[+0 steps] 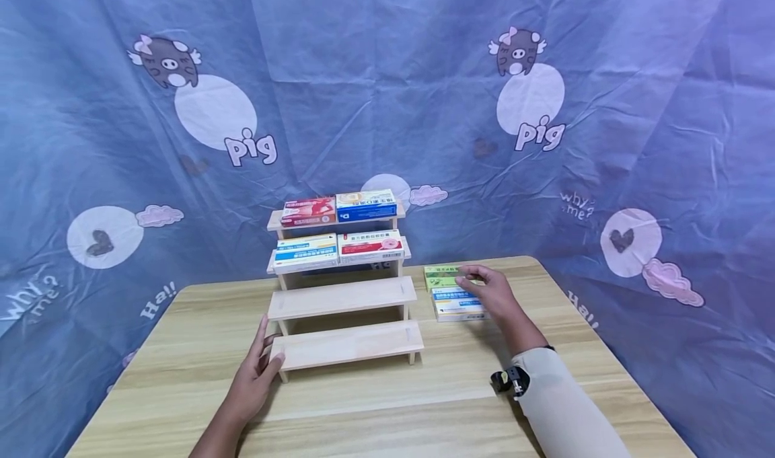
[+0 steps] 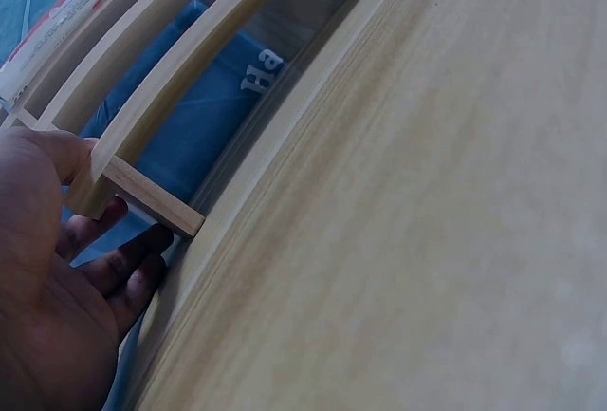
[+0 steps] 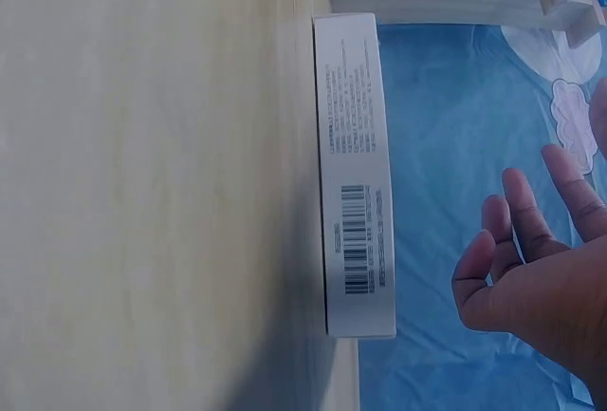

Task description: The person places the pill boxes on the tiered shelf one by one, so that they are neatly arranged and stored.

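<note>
A pale wooden stepped rack [image 1: 348, 344] stands on the table. My left hand [image 1: 249, 380] grips the left end of its lowest step; in the left wrist view the thumb lies against the step end and the other fingers curl below, near a leg. My right hand [image 1: 492, 293] hovers over two medicine boxes to the right of the rack, holding nothing, its fingers loosely bent. The green box [image 1: 437, 278] lies behind the blue-and-white box [image 1: 455, 306]. In the right wrist view a white box side [image 3: 357, 174] with a barcode shows, apart from the hand.
On the rack's top step sit a red box [image 1: 309, 210] and a blue-and-white vitamin D box [image 1: 366, 206]. One step lower are a blue-yellow-white box [image 1: 305, 253] and a red-and-white box [image 1: 371, 246]. A blue printed curtain [image 1: 375, 108] hangs behind the wooden table [image 1: 387, 417].
</note>
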### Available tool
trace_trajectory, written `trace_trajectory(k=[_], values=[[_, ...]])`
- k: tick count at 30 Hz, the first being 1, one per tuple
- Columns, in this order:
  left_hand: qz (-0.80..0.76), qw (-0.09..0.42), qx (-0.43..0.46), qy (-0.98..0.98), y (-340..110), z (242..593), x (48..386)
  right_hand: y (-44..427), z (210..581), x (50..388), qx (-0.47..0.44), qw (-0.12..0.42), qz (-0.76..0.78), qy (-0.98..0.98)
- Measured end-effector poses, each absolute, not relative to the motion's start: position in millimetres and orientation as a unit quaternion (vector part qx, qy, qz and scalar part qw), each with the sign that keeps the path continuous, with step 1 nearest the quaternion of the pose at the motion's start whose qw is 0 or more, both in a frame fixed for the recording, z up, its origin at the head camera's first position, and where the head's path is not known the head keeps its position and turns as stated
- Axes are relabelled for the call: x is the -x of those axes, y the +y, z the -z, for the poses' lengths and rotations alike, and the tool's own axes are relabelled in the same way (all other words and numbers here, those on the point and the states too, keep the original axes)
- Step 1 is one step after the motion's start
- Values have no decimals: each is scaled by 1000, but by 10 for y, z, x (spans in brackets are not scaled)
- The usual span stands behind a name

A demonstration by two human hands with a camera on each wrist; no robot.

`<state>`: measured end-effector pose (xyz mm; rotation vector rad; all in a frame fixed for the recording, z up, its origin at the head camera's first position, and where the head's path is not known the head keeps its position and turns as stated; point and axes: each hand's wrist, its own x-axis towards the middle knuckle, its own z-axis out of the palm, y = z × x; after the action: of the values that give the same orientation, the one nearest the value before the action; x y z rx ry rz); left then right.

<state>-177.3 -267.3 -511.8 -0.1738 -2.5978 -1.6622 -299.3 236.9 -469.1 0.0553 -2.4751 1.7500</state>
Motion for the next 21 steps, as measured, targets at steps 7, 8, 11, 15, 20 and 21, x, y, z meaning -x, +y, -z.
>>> trace_trajectory(k=[7, 8, 11, 15, 20, 21], values=[[536, 28, 49, -842, -2680, 5100, 1768, 2422, 4677, 2957, -22, 54, -562, -825], [537, 28, 49, -842, -2682, 5100, 1770, 2431, 4675, 2956, -20, 56, -560, -826], [538, 28, 48, -841, -2681, 5101, 1776, 2474, 4676, 2952, -16, 60, -554, -830], [539, 28, 49, -841, -2671, 5105, 1781, 2527, 4684, 2925, -9, 55, -544, -837], [541, 20, 49, -839, -2661, 5107, 1787, 2588, 4698, 2881, -17, 42, -542, -839], [540, 18, 48, -840, -2661, 5107, 1787, 2599, 4708, 2873, -20, 42, -541, -839]])
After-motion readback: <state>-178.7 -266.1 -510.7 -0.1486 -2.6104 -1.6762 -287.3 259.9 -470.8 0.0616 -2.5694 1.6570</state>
